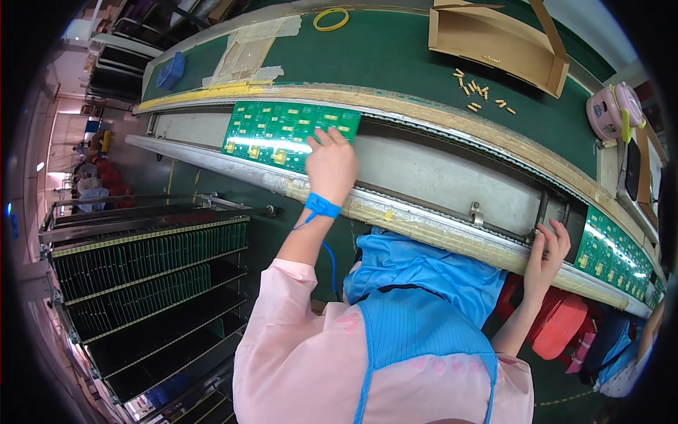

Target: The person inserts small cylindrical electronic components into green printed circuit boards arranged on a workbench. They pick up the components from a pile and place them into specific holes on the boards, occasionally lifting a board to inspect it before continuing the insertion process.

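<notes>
On the conveyor lies a green circuit board [261,131] with several pale yellow parts on it. My left hand [332,166], with a blue strap at the wrist, is over the board's right end. Its fingers are bent down and close together, tips at the surface; what they may hold is hidden. Farther right, my right hand [549,256] rests by the near conveyor rail [438,225], fingers apart, with nothing visible in it. Just right of that hand, a second green circuit board [607,251] sits on the conveyor.
Beyond the conveyor, several small tan cylindrical parts [474,89] lie on the green bench near an open cardboard box [494,49]. A yellow tape roll [330,20], a blue bin [170,71] and a pink container [613,113] stand there too. At left is a rack [152,244] of boards.
</notes>
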Action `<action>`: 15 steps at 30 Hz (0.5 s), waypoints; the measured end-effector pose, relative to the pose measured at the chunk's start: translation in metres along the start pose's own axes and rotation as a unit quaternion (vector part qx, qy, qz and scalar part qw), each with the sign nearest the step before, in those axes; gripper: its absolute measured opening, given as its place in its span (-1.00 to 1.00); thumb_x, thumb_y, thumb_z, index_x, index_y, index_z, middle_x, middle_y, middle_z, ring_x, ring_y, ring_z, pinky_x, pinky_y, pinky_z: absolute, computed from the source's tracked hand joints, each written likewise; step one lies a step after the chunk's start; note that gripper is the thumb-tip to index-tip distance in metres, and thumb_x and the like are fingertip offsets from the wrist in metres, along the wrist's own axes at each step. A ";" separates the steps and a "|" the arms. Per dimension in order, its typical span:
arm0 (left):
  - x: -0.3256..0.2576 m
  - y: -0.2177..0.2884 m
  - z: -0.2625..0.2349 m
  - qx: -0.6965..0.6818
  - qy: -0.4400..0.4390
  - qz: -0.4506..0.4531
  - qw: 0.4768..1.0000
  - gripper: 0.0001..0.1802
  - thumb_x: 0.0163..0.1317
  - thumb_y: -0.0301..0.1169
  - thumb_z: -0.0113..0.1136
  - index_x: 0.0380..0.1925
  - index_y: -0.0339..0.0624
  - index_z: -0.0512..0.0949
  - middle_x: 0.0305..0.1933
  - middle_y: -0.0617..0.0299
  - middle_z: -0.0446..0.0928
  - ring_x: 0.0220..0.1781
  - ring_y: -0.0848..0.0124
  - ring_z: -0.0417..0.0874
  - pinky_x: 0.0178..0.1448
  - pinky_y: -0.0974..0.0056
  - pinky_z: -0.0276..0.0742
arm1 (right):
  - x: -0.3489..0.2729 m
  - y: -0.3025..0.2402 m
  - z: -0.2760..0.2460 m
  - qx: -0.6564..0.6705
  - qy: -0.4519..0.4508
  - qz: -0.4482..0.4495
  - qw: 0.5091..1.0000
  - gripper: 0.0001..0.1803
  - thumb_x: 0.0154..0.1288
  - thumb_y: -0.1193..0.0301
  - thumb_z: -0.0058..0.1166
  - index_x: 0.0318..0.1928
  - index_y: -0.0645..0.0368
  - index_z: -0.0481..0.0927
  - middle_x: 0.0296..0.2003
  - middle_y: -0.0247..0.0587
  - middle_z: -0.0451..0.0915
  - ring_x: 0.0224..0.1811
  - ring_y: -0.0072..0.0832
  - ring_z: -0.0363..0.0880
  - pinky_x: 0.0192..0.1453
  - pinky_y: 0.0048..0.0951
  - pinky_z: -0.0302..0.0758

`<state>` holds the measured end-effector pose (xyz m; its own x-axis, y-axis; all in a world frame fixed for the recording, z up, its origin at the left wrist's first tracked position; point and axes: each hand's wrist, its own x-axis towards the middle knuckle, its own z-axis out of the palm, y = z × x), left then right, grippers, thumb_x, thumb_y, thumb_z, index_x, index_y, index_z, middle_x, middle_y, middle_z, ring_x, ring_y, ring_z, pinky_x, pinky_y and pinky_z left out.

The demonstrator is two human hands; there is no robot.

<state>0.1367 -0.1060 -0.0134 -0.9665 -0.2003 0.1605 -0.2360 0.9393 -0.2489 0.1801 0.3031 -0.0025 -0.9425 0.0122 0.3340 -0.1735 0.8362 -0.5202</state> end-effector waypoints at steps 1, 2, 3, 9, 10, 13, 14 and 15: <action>-0.003 0.009 -0.004 -0.002 -0.002 0.007 1.000 -0.53 0.16 -0.40 0.06 0.04 -0.51 0.49 0.04 -0.38 0.51 0.04 -0.20 0.59 -0.11 0.11 0.67 | 0.001 -0.007 0.003 0.023 -0.011 0.004 1.000 -0.84 0.33 0.50 0.02 -0.13 0.21 0.61 0.10 -0.12 0.48 0.25 -0.17 0.32 0.31 -0.23 0.25; -0.005 0.019 -0.001 0.010 -0.008 0.007 1.000 -0.38 0.08 -0.24 0.22 0.07 -0.51 0.45 0.06 -0.42 0.48 0.05 -0.14 0.62 -0.18 0.08 0.69 | 0.002 -0.014 0.005 0.045 -0.021 0.008 0.999 -0.84 0.32 0.51 0.03 -0.13 0.21 0.61 0.10 -0.11 0.47 0.24 -0.16 0.34 0.29 -0.24 0.27; -0.006 0.032 -0.009 -0.015 -0.016 0.018 1.000 -0.37 0.11 -0.19 0.22 0.07 -0.50 0.45 0.08 -0.40 0.47 0.05 -0.13 0.62 -0.20 0.07 0.69 | 0.003 -0.020 0.008 0.064 -0.030 0.014 0.997 -0.84 0.31 0.51 0.04 -0.13 0.22 0.61 0.11 -0.11 0.47 0.22 -0.16 0.35 0.27 -0.26 0.29; -0.031 0.089 -0.064 -0.260 -0.034 0.212 0.942 -0.39 0.21 -0.08 0.21 0.10 -0.34 0.47 0.20 -0.18 0.46 0.04 -0.14 0.62 -0.15 0.07 0.68 | 0.021 -0.027 0.052 0.317 -0.049 0.175 0.931 -0.78 0.32 0.45 0.13 -0.06 0.26 0.60 -0.23 -0.24 0.63 -0.20 -0.56 0.58 -0.11 -0.54 0.51; -0.034 0.089 -0.068 -0.359 -0.035 0.270 0.893 -0.42 0.22 -0.12 0.21 0.12 -0.30 0.46 0.20 -0.14 0.47 0.03 -0.14 0.62 -0.13 0.07 0.67 | 0.028 -0.034 0.053 0.312 -0.059 0.192 0.929 -0.73 0.30 0.43 0.16 -0.02 0.26 0.59 -0.24 -0.24 0.64 -0.21 -0.57 0.58 -0.12 -0.54 0.51; -0.029 0.079 -0.071 -0.496 -0.096 0.290 0.813 -0.40 0.22 -0.26 0.21 0.24 -0.21 0.36 0.34 -0.12 0.33 0.23 -0.20 0.44 0.23 0.00 0.46 | 0.045 -0.058 0.052 0.286 -0.094 0.223 0.927 -0.53 0.20 0.33 0.28 0.09 0.25 0.54 -0.25 -0.21 0.64 -0.25 -0.58 0.57 -0.17 -0.52 0.51; -0.024 0.076 -0.065 -0.430 -0.020 0.278 0.859 -0.37 0.22 -0.26 0.21 0.27 -0.23 0.33 0.37 -0.14 0.27 0.29 -0.20 0.37 0.30 -0.01 0.39 | 0.048 -0.058 0.051 0.215 -0.096 0.220 0.947 -0.41 0.11 0.27 0.35 0.13 0.27 0.51 -0.25 -0.18 0.64 -0.27 -0.53 0.58 -0.22 -0.45 0.52; -0.019 0.072 -0.059 -0.361 0.055 0.265 0.893 -0.35 0.22 -0.27 0.21 0.29 -0.24 0.31 0.40 -0.16 0.22 0.35 -0.20 0.31 0.36 -0.02 0.32 | 0.050 -0.059 0.048 0.177 -0.082 0.215 0.957 -0.38 0.09 0.25 0.36 0.13 0.27 0.51 -0.26 -0.17 0.64 -0.28 -0.50 0.59 -0.23 -0.42 0.52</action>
<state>0.1437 -0.0185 0.0217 -0.8983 0.3160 0.3053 0.4154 0.8371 0.3559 0.1298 0.2281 0.0066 -0.9758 0.2024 -0.0831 0.1812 0.5349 -0.8253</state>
